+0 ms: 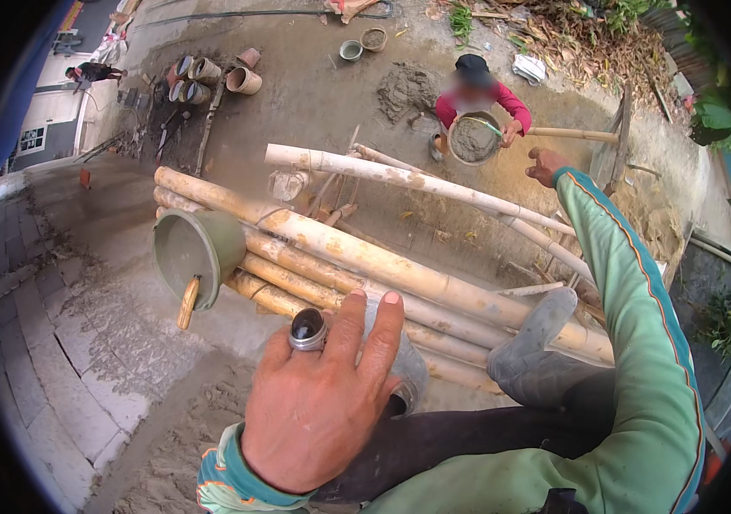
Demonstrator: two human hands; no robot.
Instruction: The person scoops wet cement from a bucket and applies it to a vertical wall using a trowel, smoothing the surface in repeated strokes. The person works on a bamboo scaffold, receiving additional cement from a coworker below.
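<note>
My left hand (322,398), with a dark-stoned ring, lies palm down near my knee, fingers stretched out and holding nothing. My right arm reaches out at the far right. Its hand (545,165) holds nothing, its fingers loosely bent and apart, a short way from a bucket of wet mortar (474,140). A person in a red top (511,104) holds that bucket up from below. A grey-green bucket (202,257) lies tipped at the left end of the bamboo poles (365,257). A wooden handle (188,301) sticks out of its mouth.
My grey rubber boots (537,338) stand on the bamboo poles. Left of them runs a block wall (65,360) with wet mortar. Down on the ground are a mortar heap (406,90), several stacked buckets (202,73) and two small pails. Another person (95,72) is far left.
</note>
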